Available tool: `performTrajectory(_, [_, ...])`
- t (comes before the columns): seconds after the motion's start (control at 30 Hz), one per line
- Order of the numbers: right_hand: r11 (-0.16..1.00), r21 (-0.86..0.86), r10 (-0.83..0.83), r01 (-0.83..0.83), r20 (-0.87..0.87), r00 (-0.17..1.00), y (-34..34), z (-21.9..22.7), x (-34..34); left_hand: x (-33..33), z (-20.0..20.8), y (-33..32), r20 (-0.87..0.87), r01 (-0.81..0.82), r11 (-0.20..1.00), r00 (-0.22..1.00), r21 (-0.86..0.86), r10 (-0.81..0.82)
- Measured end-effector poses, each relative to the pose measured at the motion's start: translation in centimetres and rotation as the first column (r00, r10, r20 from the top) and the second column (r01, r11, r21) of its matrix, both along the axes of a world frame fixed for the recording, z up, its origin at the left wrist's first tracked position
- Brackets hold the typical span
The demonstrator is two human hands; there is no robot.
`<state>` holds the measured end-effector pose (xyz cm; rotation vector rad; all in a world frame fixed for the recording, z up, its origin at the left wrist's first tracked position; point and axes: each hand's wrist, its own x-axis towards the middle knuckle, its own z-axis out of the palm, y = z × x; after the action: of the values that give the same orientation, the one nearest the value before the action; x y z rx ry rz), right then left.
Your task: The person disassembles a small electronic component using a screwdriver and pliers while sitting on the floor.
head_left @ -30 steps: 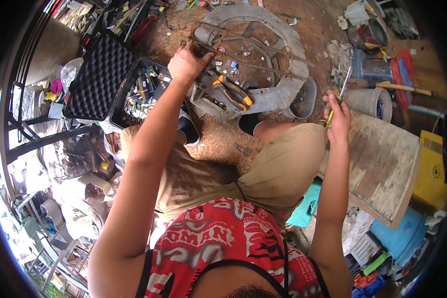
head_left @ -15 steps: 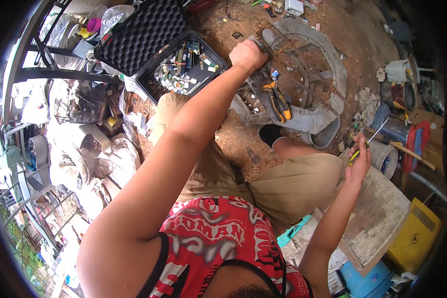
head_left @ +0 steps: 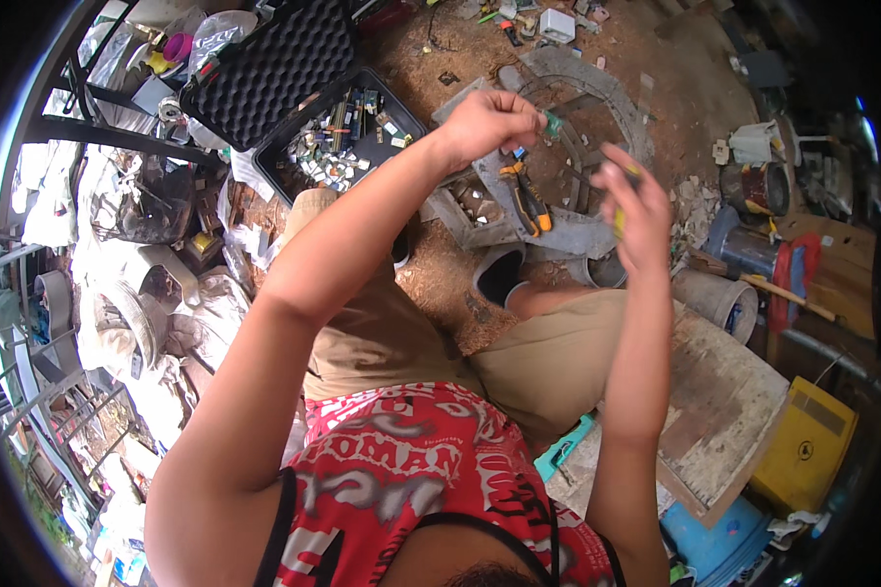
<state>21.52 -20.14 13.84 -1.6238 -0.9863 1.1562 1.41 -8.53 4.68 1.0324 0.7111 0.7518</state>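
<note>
My left hand (head_left: 491, 125) is raised over the grey octagonal frame (head_left: 625, 103), its fingers pinched on a small green piece of circuit board (head_left: 554, 124). To the right, my right hand (head_left: 638, 210) is curled around a screwdriver (head_left: 619, 223) with a yellow and black handle; its shaft is blurred and points toward the board piece. The tips of the two hands are apart. Below them, orange and black pliers (head_left: 527, 201) lie on the frame's near left side.
An open black case (head_left: 423, 115) with a foam-lined lid (head_left: 274, 88) stands at the far left, holding many small boards and chips. On the right are a bucket (head_left: 719, 303), a worn wooden board (head_left: 724, 411) and a yellow box (head_left: 806, 450). Scraps litter the floor.
My left hand has lifted off the frame and now shows the green board piece. My right hand has swung inward from the right with the screwdriver, close to the left.
</note>
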Motion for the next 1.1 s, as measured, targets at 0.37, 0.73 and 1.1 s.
performTrajectory(0.37, [0.967, 0.114, 0.246, -0.227, -0.206, 0.947, 5.9, -8.9, -4.6, -2.8, -1.0, -1.9, -0.246, -0.032, 0.546, 0.87, 0.838, 0.428])
performTrajectory(0.73, [0.949, 0.166, 0.296, -0.269, -0.167, 0.94, 7.7, -10.2, -3.2, -3.0, -3.0, 1.0, -0.008, 0.099, 0.961, 0.995, 0.259, -0.1])
performTrajectory(1.1, [0.946, 0.135, 0.323, -0.293, -0.417, 0.85, 8.2, -10.1, -3.3, -3.4, -2.7, 1.5, -0.06, 0.078, 0.983, 0.996, 0.166, -0.069])
